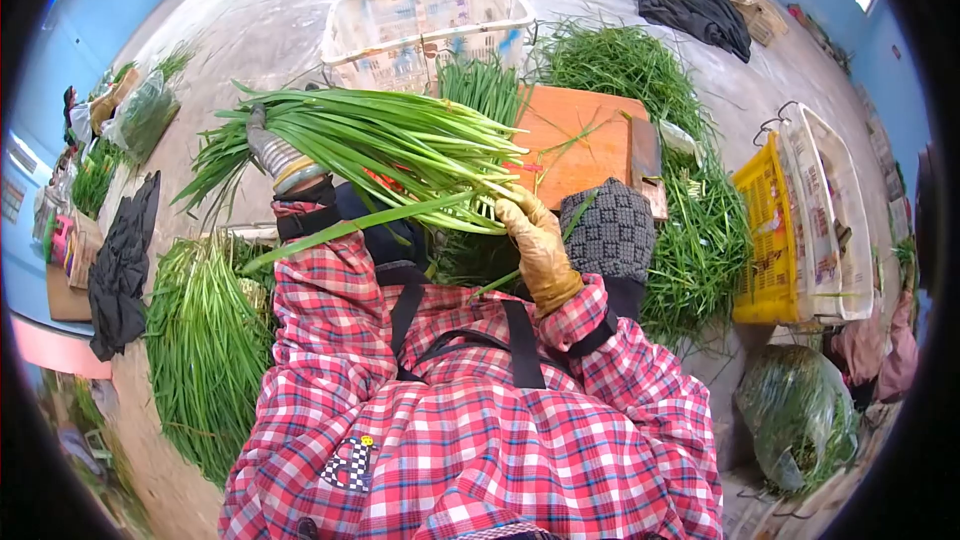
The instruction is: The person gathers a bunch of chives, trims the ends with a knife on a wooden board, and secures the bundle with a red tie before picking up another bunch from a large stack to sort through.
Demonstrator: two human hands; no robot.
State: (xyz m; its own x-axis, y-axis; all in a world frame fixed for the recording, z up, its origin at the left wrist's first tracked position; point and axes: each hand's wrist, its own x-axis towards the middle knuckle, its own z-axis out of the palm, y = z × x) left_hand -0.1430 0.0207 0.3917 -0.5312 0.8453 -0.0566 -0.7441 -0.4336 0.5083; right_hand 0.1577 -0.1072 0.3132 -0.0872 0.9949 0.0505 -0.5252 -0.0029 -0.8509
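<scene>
Green bundle in left hand; right hand on stems

Greens lie right of board, crate behind-left.

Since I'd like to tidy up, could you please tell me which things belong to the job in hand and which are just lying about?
Likely in the job:
green bunch, held by the left hand and right hand
orange board
loose greens beside the board

Probably just lying about:
black cloth at left
dark sheet at upper right
</scene>
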